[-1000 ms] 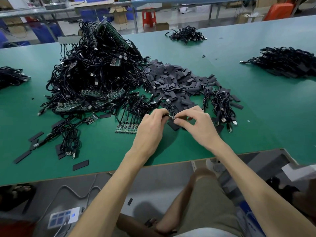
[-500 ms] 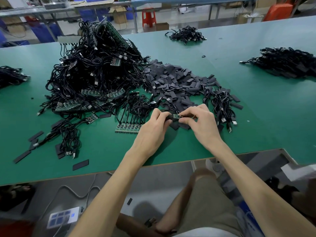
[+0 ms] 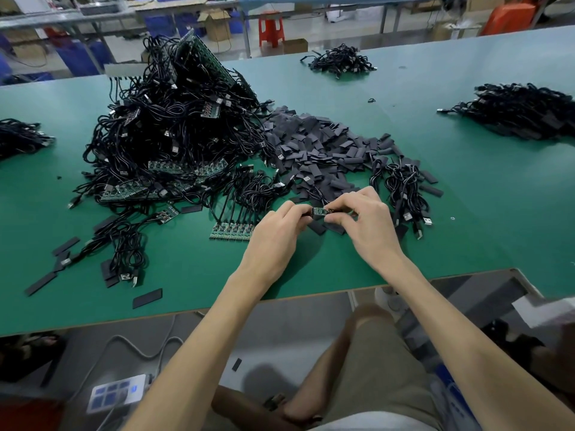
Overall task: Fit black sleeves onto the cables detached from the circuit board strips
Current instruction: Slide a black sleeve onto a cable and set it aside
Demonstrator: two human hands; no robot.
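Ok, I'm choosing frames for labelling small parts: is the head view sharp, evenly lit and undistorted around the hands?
Head view: even light, soft shadow beneath the left hand on the green table; the small circuit board pinched between it and the right hand is sharp but tiny; wide-angle distortion stretches the frame's edges; no glare.

red stool (image 3: 271, 28) beyond table (image 3: 466, 213) | open cardboard box (image 3: 217, 24) left of it | white keypad device (image 3: 116, 391) on floor

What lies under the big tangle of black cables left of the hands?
Green circuit board strips poke out from under the cable heap, on the green table. Anything deeper inside is covered.
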